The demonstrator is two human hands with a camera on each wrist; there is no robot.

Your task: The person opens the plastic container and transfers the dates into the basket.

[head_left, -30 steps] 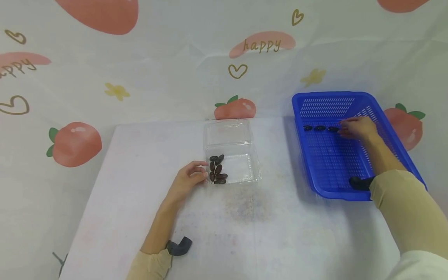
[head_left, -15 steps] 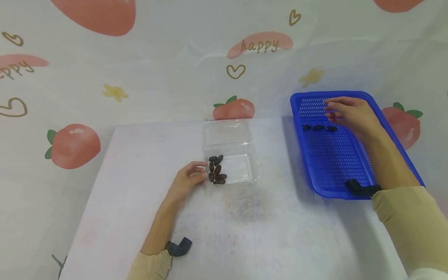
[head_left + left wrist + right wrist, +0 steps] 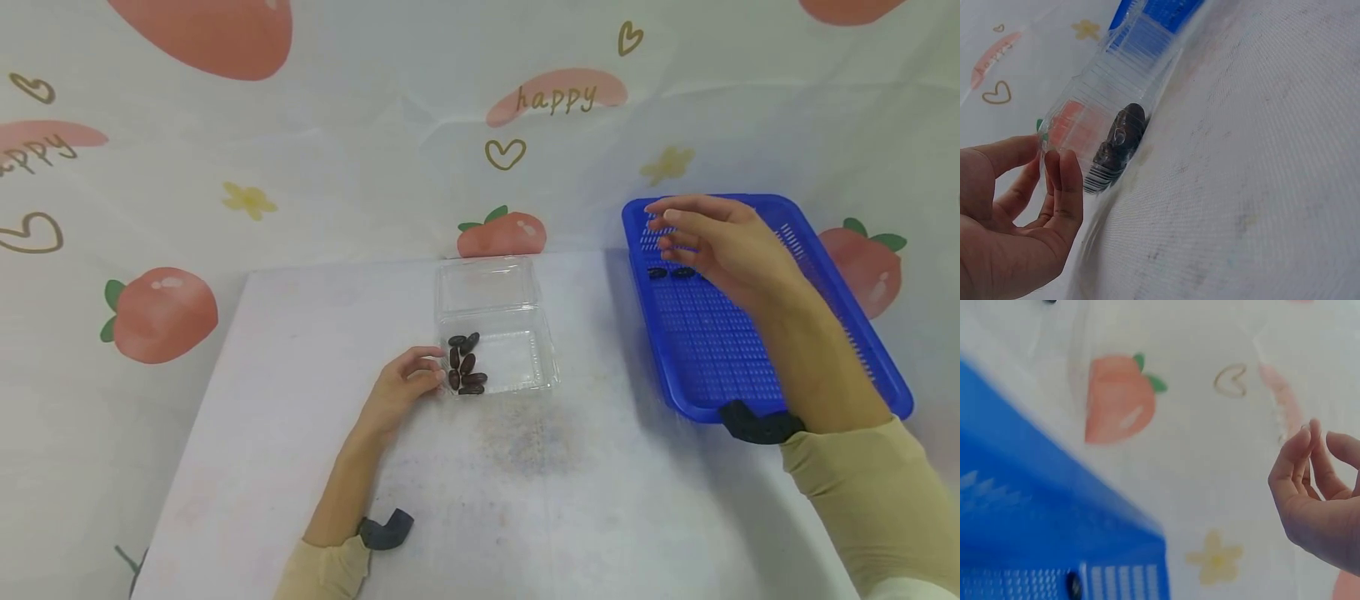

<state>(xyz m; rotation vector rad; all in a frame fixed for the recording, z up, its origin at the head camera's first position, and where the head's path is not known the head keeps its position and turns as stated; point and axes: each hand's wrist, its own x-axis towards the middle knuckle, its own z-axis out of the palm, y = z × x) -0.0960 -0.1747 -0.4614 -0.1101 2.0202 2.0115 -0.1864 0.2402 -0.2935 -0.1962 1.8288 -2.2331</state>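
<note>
At the left side of an open clear plastic box (image 3: 510, 358), my left hand (image 3: 405, 379) pinches its edge. The left wrist view shows thumb and fingertips at the wall of the box. Several dark brown, oval, date-like pieces (image 3: 468, 364) lie in its left part, and its lid (image 3: 487, 283) is folded back. My right hand (image 3: 720, 242) hangs over the far end of a blue basket (image 3: 660, 367), fingers loosely bent, holding nothing visible. Beneath it more dark oval pieces (image 3: 682, 272) lie in a row in the basket, partly hidden by the hand.
Box and basket stand on a white table (image 3: 315, 317), against a white cloth backdrop printed with fruit (image 3: 165, 315) and hearts. Raised basket walls surround the dark pieces on the right. A black band (image 3: 761, 423) is on the right wrist, another (image 3: 386, 529) on the left.
My right hand has come up out of the basket, away from the row of dark pieces, and moved left over the basket's far end. The left hand and box have stayed put.
</note>
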